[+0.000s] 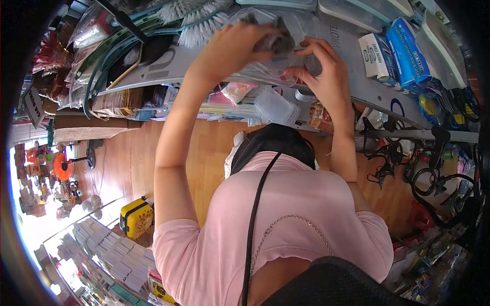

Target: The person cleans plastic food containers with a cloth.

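My left hand (236, 47) reaches over the shelf, its fingers closed round a dark grey cloth (279, 41). The cloth rests against a clear plastic container (306, 25), whose see-through outline is hard to make out fully. At the container's right side, my right hand (326, 71) grips it, with the thumb and fingertips bent inward around the edge. Both hands are close together above the grey shelf (352, 56).
White-bristled brushes (199, 25) lie left of my hands. A blue box (407, 51), a small white box (375, 56) and plastic containers (441, 48) stand right. Below are clear lids (277, 106) and black cable-like items (436, 178). A yellow suitcase (137, 218) stands on the floor.
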Motion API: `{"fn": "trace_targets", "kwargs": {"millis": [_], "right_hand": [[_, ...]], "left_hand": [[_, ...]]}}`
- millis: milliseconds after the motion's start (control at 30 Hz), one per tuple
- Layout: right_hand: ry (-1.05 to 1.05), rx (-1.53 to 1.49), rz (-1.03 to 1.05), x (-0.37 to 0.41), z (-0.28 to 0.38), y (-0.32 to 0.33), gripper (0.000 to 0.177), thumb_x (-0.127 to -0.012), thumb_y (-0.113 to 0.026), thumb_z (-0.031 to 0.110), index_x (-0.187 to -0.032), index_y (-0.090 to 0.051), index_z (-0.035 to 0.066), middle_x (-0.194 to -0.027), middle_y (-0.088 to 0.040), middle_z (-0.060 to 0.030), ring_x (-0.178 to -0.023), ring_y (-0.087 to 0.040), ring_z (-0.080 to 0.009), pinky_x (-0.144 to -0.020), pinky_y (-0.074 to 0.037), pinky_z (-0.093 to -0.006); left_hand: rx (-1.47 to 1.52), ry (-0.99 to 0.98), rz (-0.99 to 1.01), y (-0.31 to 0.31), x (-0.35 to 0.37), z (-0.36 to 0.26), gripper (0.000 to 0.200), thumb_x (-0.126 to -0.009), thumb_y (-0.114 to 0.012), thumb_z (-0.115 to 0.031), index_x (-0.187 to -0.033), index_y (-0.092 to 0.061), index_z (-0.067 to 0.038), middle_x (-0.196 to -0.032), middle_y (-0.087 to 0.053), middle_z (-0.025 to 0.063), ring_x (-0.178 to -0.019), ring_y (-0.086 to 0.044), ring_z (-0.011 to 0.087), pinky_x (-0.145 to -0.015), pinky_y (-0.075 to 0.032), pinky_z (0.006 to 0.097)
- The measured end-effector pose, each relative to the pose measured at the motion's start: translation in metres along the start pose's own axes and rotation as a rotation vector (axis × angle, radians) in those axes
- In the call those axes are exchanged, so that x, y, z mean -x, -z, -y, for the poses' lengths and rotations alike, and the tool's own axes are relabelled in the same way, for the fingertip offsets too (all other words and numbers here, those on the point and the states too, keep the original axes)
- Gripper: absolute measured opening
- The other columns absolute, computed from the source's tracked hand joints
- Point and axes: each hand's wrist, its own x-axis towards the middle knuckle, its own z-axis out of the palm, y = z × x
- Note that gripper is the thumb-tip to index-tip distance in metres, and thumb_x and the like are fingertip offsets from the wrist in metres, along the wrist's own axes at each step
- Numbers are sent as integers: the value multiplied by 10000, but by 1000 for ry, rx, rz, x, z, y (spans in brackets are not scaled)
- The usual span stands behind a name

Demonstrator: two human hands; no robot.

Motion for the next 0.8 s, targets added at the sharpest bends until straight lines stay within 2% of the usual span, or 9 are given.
{"fn": "trace_targets", "kwargs": {"millis": [33, 100, 233, 300, 367, 567, 633, 733, 800], "right_hand": [[29, 7, -11, 1, -1, -1, 377, -666, -818, 251, -908, -607, 53, -1009, -634, -57, -889, -638, -314, -727, -512, -396], [12, 9, -15, 0, 1, -1, 359, -673, -815, 238, -902, -605, 58, -997, -632, -52, -895, -638, -314, -726, -510, -397], [-63, -13, -15, -1, 2, -2, 345, -668, -814, 200, -896, -594, 64, -982, -623, -48, -898, -634, -318, -719, -504, -407], [-71, -7, -25, -1, 0, -3, 341, -669, -811, 182, -899, -590, 61, -981, -619, -50, -890, -632, -321, -716, -500, -413], [-87, -1, -26, 1, -1, -4, 338, -669, -809, 163, -901, -586, 58, -980, -615, -52, -883, -630, -325, -714, -495, -420], [-37, 53, -45, -1, -2, 1, 317, -676, -794, 112, -911, -592, 45, -959, -611, -57, -857, -627, -324, -696, -487, -419], [-32, -17, -46, -1, 1, 1, 281, -676, -785, 94, -891, -613, 40, -937, -615, -61, -856, -628, -316, -692, -485, -408], [-43, -26, -81, -2, 1, -2, 245, -679, -777, 84, -867, -628, 39, -922, -617, -63, -858, -630, -308, -696, -484, -401], [-59, -30, -84, -2, -2, -2, 240, -681, -776, 84, -865, -628, 39, -923, -618, -65, -862, -630, -311, -697, -484, -402]], "left_hand": [[2, 7, 0, -2, 1, 6, 468, -777, -677, -187, -1240, -606, -164, -993, -667, 191, -894, -619, 394, -797, -501, 437], [-196, 76, -212, -1, 1, 19, 420, -787, -710, -300, -1179, -636, -170, -900, -681, 145, -803, -651, 374, -714, -532, 449], [-216, 207, -373, -4, 31, -2, 444, -755, -737, -218, -1180, -631, -149, -1083, -666, 140, -853, -656, 357, -725, -537, 431], [-153, 219, -344, -5, 40, -19, 460, -739, -746, -188, -1183, -627, -155, -1166, -639, 134, -871, -652, 358, -736, -538, 430], [106, 77, -162, -11, 41, -36, 490, -768, -709, -172, -1245, -599, -175, -1180, -633, 147, -996, -609, 381, -810, -513, 444], [28, 68, -28, -6, 9, -26, 468, -769, -703, -193, -1228, -612, -164, -1183, -635, 138, -970, -617, 380, -820, -509, 441], [-13, 40, -119, -6, 7, -2, 444, -788, -689, -193, -1223, -614, -150, -1166, -634, 160, -957, -610, 396, -823, -510, 435], [-105, 370, -170, 5, 13, 11, 412, -786, -690, -151, -1191, -620, -127, -1153, -641, 155, -972, -611, 391, -830, -511, 424], [-25, 289, -224, 1, 25, -4, 412, -774, -697, -134, -1179, -626, -128, -1153, -641, 152, -979, -611, 386, -831, -513, 423]]}}
